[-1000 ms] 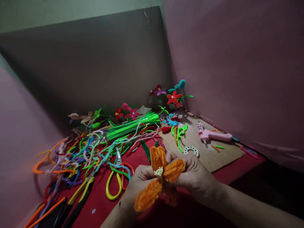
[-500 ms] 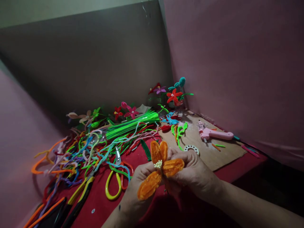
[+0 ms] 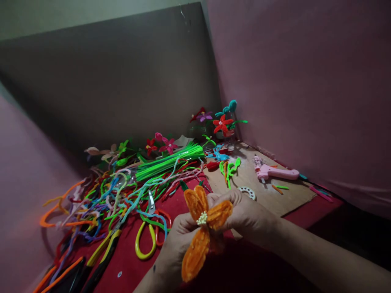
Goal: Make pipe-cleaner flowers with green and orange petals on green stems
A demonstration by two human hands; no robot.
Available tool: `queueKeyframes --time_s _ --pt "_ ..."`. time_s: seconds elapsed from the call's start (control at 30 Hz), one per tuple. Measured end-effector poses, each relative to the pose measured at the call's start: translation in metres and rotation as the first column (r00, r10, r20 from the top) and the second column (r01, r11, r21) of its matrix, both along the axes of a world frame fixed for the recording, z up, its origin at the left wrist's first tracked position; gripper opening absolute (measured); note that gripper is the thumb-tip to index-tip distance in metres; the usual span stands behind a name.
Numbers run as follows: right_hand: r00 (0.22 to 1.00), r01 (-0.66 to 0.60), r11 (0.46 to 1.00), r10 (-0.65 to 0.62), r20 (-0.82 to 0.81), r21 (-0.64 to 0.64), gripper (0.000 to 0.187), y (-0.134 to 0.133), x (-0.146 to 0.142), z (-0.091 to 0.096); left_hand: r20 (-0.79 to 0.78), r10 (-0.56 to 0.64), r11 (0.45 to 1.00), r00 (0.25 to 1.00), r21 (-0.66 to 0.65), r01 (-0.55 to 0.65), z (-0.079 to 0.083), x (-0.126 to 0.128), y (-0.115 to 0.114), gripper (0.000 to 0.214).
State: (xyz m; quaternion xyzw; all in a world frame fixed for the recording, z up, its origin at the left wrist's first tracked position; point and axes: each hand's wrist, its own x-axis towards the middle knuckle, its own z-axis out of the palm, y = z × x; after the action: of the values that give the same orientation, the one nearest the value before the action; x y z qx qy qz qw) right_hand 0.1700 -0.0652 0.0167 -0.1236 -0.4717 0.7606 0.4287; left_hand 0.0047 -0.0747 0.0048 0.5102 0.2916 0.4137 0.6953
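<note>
An orange pipe-cleaner flower point(image 3: 195, 252) with a cluster of pale yellow stamens point(image 3: 202, 218) at its middle is held up in front of me. My left hand point(image 3: 179, 240) is closed at the flower's left side, its fingertips behind the petals. From the right, my right hand point(image 3: 246, 213) pinches the flower behind its right-hand petal. The petals hide the flower's underside and most of my fingertips. Just left of my left hand lie scissors point(image 3: 146, 240) with a yellow and a red handle loop.
Tangled pipe cleaners point(image 3: 100, 203) and a green bundle point(image 3: 171, 160) cover the left of the red table. Pliers point(image 3: 105, 254) lie in front. A pink glue gun point(image 3: 275, 172) rests on cardboard point(image 3: 288, 199) beside a white ring with holes point(image 3: 248, 193). Finished flowers point(image 3: 223, 123) stand behind.
The orange flower has turned in my hands: its lower petal now points more straight down and its right petal tilts upward. Both hands keep hold and have shifted slightly.
</note>
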Motion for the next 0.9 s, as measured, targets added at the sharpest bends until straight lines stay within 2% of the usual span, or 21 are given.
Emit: queueKeyframes --time_s 0.2,0.33,0.43,0.5,0.6,0.7,0.83,0.9 --pt "1.000 -0.022 1.000 0.022 -0.013 -0.008 0.008 0.006 -0.002 0.005 -0.003 -0.014 0.999 1.000 -0.036 0.014 -0.005 -0.004 0.000 0.030" --pt "0.996 -0.091 0.995 0.091 -0.002 -0.035 0.007 0.002 -0.001 0.011 0.024 -0.044 0.999 0.999 -0.029 0.045 -0.003 0.000 -0.003 0.030" --pt "0.998 -0.062 0.998 0.062 -0.002 -0.011 0.005 -0.003 -0.002 0.014 0.069 -0.126 0.991 0.990 -0.027 0.128 0.002 0.005 -0.005 0.031" --pt "1.000 -0.028 1.000 0.028 -0.012 0.011 0.003 -0.004 -0.003 0.014 0.117 -0.140 0.989 0.983 -0.032 0.144 0.003 0.007 -0.006 0.028" --pt "1.000 -0.011 1.000 0.011 0.015 0.017 0.003 -0.004 -0.003 0.015 0.173 -0.064 0.996 0.983 -0.051 0.074 0.003 0.007 -0.005 0.033" --pt "0.999 0.010 1.000 -0.010 0.051 -0.003 0.002 -0.002 -0.003 0.016 0.151 0.009 0.997 0.989 -0.081 0.003 0.002 0.006 -0.005 0.040" --pt "0.997 0.066 0.998 -0.067 0.045 0.025 0.006 -0.002 -0.005 0.014 0.097 0.029 0.992 0.995 -0.122 -0.017 0.011 0.009 -0.008 0.022" --pt "0.996 0.071 0.996 -0.074 0.049 0.050 0.007 -0.001 -0.005 0.010 0.079 0.068 0.991 0.995 -0.124 -0.058 0.019 0.012 -0.011 0.020"
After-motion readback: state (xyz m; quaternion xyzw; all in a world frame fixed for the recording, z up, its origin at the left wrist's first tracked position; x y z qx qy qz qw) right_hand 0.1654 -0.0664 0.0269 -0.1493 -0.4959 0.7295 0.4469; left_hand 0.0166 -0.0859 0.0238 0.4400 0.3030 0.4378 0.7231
